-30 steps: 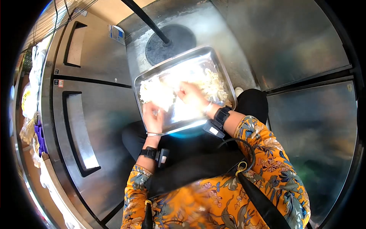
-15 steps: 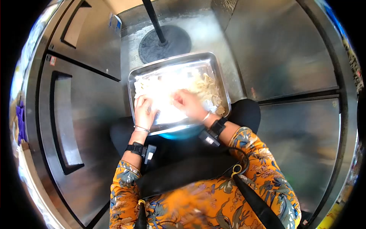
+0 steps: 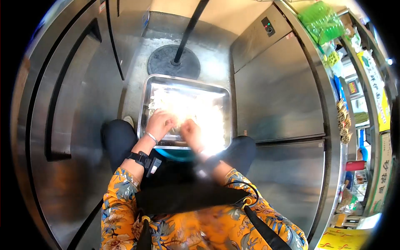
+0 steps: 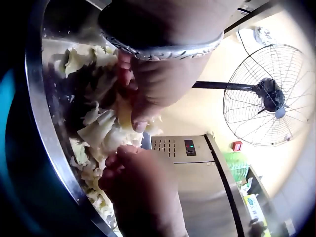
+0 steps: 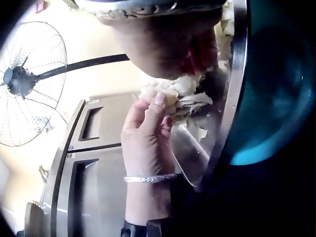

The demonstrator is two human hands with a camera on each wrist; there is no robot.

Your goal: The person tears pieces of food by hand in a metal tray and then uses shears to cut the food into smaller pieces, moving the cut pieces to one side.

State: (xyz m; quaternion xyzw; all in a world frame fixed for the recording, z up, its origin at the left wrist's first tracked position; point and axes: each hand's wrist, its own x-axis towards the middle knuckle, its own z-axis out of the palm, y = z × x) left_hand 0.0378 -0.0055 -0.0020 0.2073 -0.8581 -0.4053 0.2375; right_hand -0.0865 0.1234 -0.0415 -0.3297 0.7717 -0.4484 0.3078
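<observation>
Thin, pale pieces (image 3: 166,100) lay in a metal tray (image 3: 187,81) in the middle of the head view. The left hand (image 5: 148,133) pinched one. The right hand (image 4: 140,182) was just beside it, fingers curled; I couldn't tell what it held. They seemed to be picking pieces apart; next needed a soft pull. A blue-green bowl (image 3: 177,155) peeked out lower down.
</observation>
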